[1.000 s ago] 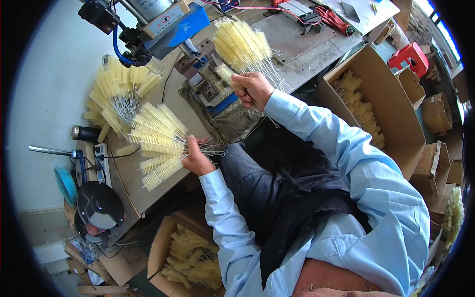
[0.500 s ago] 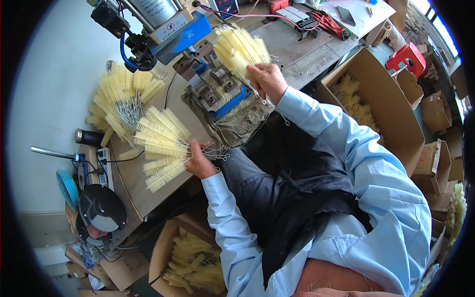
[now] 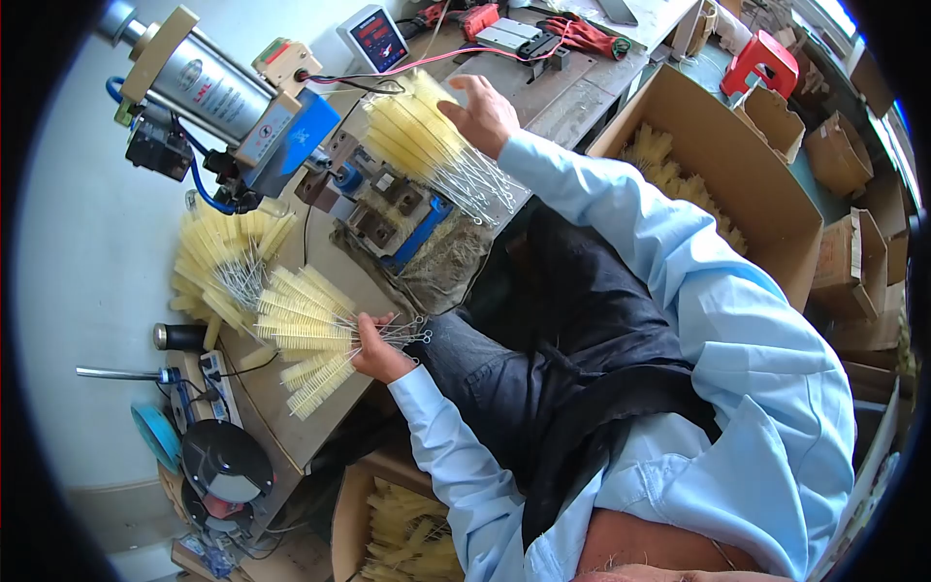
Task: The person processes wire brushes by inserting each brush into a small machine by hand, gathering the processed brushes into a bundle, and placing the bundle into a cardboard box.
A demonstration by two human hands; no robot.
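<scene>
My left hand (image 3: 381,351) is closed around the wire stems of a fanned bunch of yellow bottle brushes (image 3: 308,315); their bristles point left and the looped wire ends stick out to the right. My right hand (image 3: 483,114) has its fingers apart and holds nothing, over the edge of a pile of similar brushes (image 3: 412,126) on the bench. The looped stems of that pile point toward my lap. Between the two hands stands a metal fixture (image 3: 393,209) with a blue bar, on a dirty cloth (image 3: 441,267).
A pneumatic cylinder (image 3: 213,87) overhangs the fixture. Another heap of brushes (image 3: 218,252) lies at the bench's left. Cardboard boxes with brushes stand right (image 3: 737,165) and below (image 3: 354,524). A black round machine (image 3: 228,461) is at lower left, a control box (image 3: 376,39) at the back.
My right hand has opened and moved off the brushes it was at, which now lie in the pile. My left hand keeps its bunch. The whole view has shifted.
</scene>
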